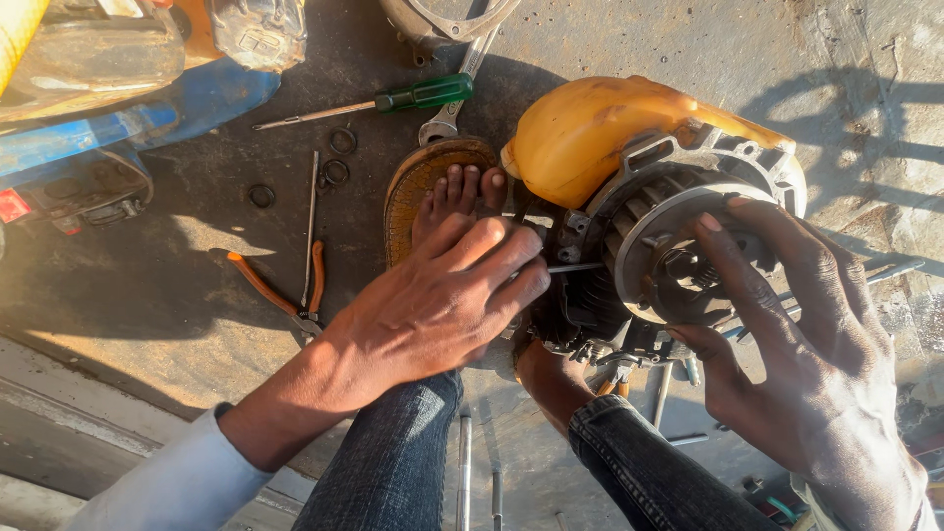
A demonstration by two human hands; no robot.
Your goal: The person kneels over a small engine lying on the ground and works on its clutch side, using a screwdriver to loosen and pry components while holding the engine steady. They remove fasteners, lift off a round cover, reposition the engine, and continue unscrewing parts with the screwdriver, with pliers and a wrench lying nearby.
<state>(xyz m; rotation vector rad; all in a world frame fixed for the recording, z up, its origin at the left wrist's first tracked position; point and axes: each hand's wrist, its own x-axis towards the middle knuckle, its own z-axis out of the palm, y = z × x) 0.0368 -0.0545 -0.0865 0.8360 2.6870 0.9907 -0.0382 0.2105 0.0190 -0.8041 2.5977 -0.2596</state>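
left hand (pixel 433 305) grip pinches a thin rod (pixel 575 266); right hand (pixel 796 324) splayed open on flywheel (pixel 678 251).

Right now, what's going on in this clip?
A person sits on the oil-stained concrete floor working on a small engine with a yellow plastic tank. The left hand rests against the engine's side, fingers at a thin metal rod that points into it. The right hand is spread over the round grey metal flywheel housing, steadying it. A bare foot on a brown sandal sits just behind. Orange-handled pliers and a green-handled screwdriver lie loose on the floor.
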